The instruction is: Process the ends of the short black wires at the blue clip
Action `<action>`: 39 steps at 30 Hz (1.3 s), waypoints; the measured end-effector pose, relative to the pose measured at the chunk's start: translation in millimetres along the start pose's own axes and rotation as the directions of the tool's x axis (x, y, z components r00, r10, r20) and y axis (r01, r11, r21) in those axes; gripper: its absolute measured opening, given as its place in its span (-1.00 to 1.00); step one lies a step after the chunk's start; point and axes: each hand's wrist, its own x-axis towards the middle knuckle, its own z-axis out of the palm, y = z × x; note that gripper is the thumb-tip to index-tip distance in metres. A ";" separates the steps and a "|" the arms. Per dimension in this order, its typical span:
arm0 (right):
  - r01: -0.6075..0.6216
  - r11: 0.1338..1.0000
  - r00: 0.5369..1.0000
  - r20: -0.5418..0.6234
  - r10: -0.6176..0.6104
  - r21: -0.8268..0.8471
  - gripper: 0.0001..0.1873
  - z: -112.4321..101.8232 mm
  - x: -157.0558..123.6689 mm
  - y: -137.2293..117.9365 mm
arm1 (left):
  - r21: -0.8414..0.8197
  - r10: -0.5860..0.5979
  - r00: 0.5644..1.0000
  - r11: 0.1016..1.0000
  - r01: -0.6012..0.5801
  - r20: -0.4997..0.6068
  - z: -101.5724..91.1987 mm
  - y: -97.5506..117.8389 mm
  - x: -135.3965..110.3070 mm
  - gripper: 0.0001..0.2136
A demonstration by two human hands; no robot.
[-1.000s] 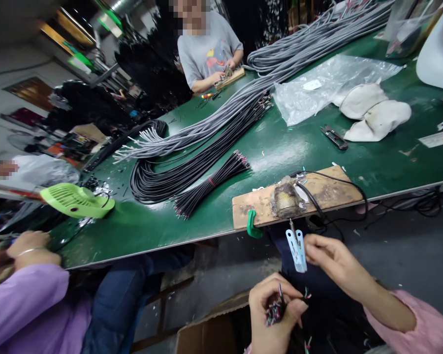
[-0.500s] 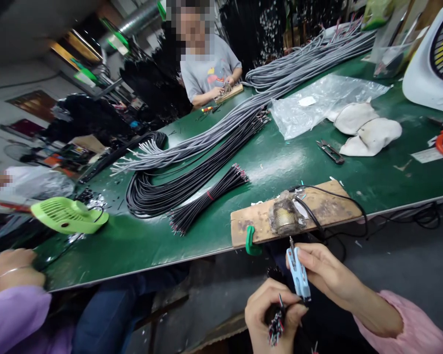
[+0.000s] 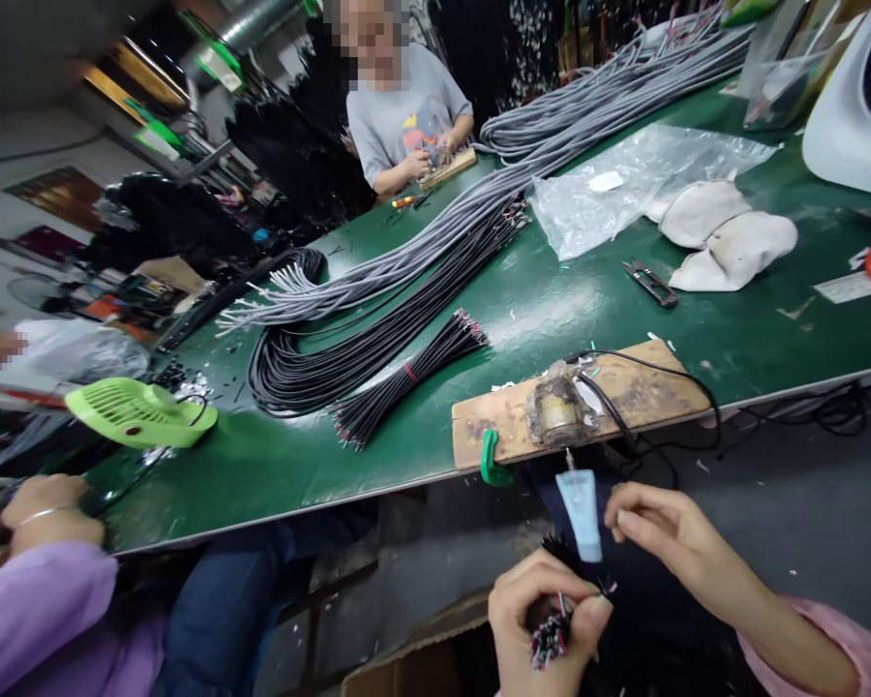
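Note:
My left hand [image 3: 548, 615] is closed around a bundle of thin black cables [image 3: 548, 641] with coloured wire ends showing. One cable end pokes out past the thumb towards the light-blue clip [image 3: 582, 513]. This clip looks blurred and sits on a thin metal shaft [image 3: 570, 459] below a small motor [image 3: 557, 411]. To the right of the clip, and apart from it, is my right hand [image 3: 660, 532], fingers curled and thumb near the index finger. Whether anything small is between them, I cannot make out.
A wooden board [image 3: 645, 382] under the motor is held to the green table [image 3: 276, 494] by a green clamp [image 3: 490, 460]. Black cables [image 3: 312, 373], grey cables [image 3: 435, 227], snips [image 3: 651, 284] and white gloves [image 3: 744, 242] lie beyond. Co-workers sit left and opposite.
My right hand has let go of the light-blue clip and moved to the right. The clip now looks blurred. My left hand keeps hold of the cable bundle.

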 end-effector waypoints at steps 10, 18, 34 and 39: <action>0.297 0.892 0.948 0.218 -0.232 -0.342 -0.80 12.0 -22.5 -11.3 | -0.080 -0.406 0.914 0.912 0.402 -0.031 9.7 -33.6 -49.9 -0.68; 0.443 0.577 0.874 0.188 -0.448 -0.686 -0.83 16.3 -38.1 -5.2 | -0.065 -0.316 0.947 0.948 0.313 -0.051 5.6 -20.6 -38.4 -0.73; 0.327 0.860 0.944 0.095 -0.316 -0.392 -0.93 10.4 -36.6 6.1 | -0.158 -0.386 0.923 0.910 0.382 0.010 4.3 -28.5 -44.1 -0.69; 0.323 0.895 0.946 0.073 -0.316 -0.307 -0.94 17.1 -33.4 8.7 | -0.173 -0.324 0.944 0.928 0.330 0.064 3.8 -29.7 -36.8 -0.68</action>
